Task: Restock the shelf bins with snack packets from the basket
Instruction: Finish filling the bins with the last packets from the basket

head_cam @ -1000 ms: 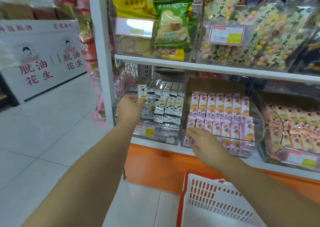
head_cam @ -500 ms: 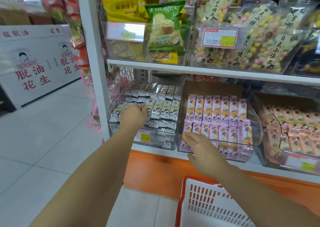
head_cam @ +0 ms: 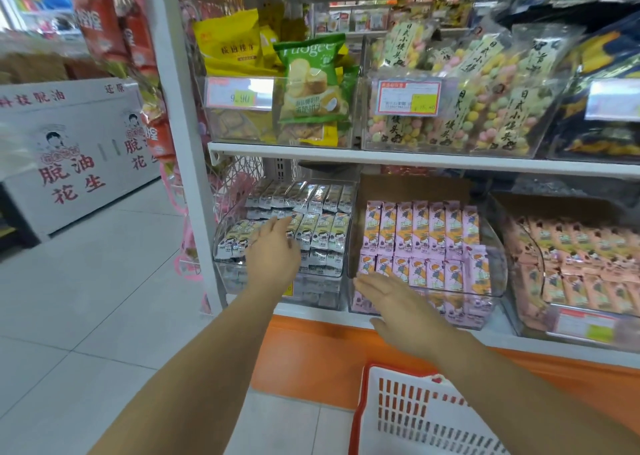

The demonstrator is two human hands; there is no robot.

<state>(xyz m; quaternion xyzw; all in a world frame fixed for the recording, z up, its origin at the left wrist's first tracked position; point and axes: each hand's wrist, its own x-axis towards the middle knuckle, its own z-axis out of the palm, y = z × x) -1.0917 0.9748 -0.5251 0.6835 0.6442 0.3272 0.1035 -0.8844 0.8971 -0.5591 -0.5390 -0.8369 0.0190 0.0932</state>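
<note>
The silver snack packets [head_cam: 320, 227] are being kept in tidy rows inside a clear bin [head_cam: 224, 264] at the left end of the lower shelf. The left hand [head_cam: 273, 248] is being held over them with its fingers straight and spread, nothing gripped; whether the fingertips are touching the packets cannot be told. The right hand [head_cam: 398, 302] is being held flat, fingers straight and together, with nothing in it, just in front of the next bin [head_cam: 495, 271], where pink packets [head_cam: 426, 232] are being displayed upright in rows. Peach packets [head_cam: 581, 257] are being shown in a third bin further right, cut off by the frame edge. The basket [head_cam: 360, 402], white with a red rim, is being kept low on the floor below the right forearm, which is covering much of it; its contents cannot be made out. On the shelf above, a green bag [head_cam: 311, 80], yellow bags [head_cam: 228, 45] and bags of pastel balls [head_cam: 467, 108] are being kept behind clear fronts with price tags [head_cam: 239, 94]. The front of the silver-packet bin is being partly blocked by the left wrist. To the left, across the tiled floor, a white chest [head_cam: 69, 149] with red lettering is being blurred at the edge.
</note>
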